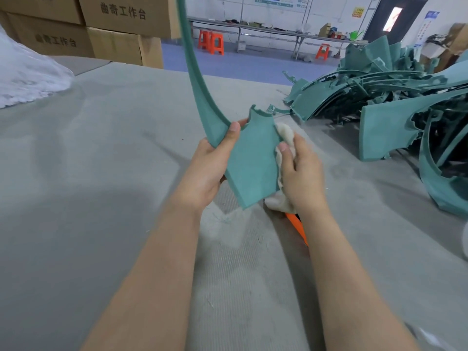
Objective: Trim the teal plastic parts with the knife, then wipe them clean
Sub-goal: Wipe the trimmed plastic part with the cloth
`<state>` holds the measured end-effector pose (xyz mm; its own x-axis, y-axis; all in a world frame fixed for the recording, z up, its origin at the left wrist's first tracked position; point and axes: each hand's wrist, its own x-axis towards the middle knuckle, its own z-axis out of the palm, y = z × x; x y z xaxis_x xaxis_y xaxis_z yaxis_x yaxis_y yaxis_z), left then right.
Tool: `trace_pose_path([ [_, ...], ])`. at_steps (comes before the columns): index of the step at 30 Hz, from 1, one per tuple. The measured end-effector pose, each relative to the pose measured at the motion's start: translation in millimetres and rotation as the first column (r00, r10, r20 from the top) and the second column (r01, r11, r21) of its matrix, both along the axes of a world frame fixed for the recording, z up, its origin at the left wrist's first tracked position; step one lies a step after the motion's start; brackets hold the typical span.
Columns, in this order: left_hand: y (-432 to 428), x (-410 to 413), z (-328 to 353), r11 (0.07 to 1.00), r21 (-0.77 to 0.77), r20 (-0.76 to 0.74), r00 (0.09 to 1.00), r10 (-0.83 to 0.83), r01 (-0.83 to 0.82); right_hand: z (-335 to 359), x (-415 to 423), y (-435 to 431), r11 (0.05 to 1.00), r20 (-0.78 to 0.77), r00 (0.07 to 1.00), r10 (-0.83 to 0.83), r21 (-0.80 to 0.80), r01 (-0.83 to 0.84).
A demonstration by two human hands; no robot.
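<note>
Head view: one curved teal part at centre, smooth matte plastic, thin arm rising toward 12 o'clock; gripped by left hand, thumb pressed on front face, fingers wrapped behind. Right hand pinching one white fluffy cloth against part's 3 o'clock edge. One orange knife on grey ribbed felt table, partly hidden under right wrist. Tangled pile of teal parts at 2 o'clock, count unclear. Three orange stools at 12. Four cardboard boxes at 11, two printed "曲奇工作台"

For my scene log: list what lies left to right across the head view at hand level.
White heap, left hand, held teal part, right hand gripping white cloth, pile of teal parts.
</note>
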<state>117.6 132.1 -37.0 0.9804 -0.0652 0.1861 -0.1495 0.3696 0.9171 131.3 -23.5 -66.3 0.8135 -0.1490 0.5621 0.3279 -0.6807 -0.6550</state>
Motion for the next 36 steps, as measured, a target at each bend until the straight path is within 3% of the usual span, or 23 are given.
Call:
trace_pose_path([
  [2,-1,-1,0,0.997,0.059,0.011,0.998,-0.057,0.056,0,2,-3,0.988,-0.005,0.994,-0.11,0.111,0.11],
  [4,-1,-1,-1,0.992,0.084,0.004,0.996,-0.093,0.092,1,6,-9,0.964,-0.114,0.98,-0.164,0.19,0.184],
  [7,0,-2,-2,0.987,0.095,-0.017,0.992,-0.125,0.126,1,10,-18,0.88,-0.276,0.951,-0.137,0.407,0.245],
  [10,-1,0,-3,0.99,0.103,-0.06,0.994,-0.086,0.092,2,7,-19,0.771,-0.308,0.942,-0.131,0.566,0.292],
  [13,-1,4,-6,0.993,0.121,-0.089,0.996,0.014,-0.004,7,-1,-9,0.831,-0.164,0.972,-0.171,0.505,0.231],
  [16,-4,6,-8,0.989,0.131,-0.091,0.992,0.088,-0.076,14,-13,16,0.945,-0.047,0.998,0.036,0.325,-0.019],
  [18,-5,7,-8,0.989,0.109,-0.085,0.991,0.107,-0.098,11,-18,38,0.979,-0.107,0.977,0.184,0.105,-0.173],
  [20,-3,7,-7,0.992,0.096,-0.079,0.992,0.094,-0.087,7,-19,53,0.972,-0.13,0.979,0.154,-0.158,-0.174],
  [21,-1,8,-7,0.993,0.096,-0.077,0.994,0.079,-0.072,6,-18,55,0.968,-0.128,0.986,0.107,-0.213,-0.132],
  [27,-6,5,-9,0.979,0.202,-0.05,0.999,0.015,-0.005,7,-4,14,0.996,-0.278,0.956,-0.094,-0.03,0.089],
  [29,-7,5,-7,0.984,0.173,-0.058,0.998,-0.032,0.042,9,-3,7,0.99,-0.246,0.959,-0.141,-0.041,0.135],
  [32,-1,5,-6,0.977,0.159,-0.127,0.985,-0.119,0.139,12,-1,-5,0.967,-0.166,0.972,-0.168,0.165,0.195],
  [34,2,5,-7,0.967,0.171,-0.192,0.969,-0.157,0.191,17,-4,-10,0.948,-0.101,0.988,-0.116,0.287,0.141],
  [36,2,5,-8,0.961,0.167,-0.247,0.953,-0.174,0.219,20,-10,-7,0.969,-0.073,0.994,0.077,0.241,-0.057],
])
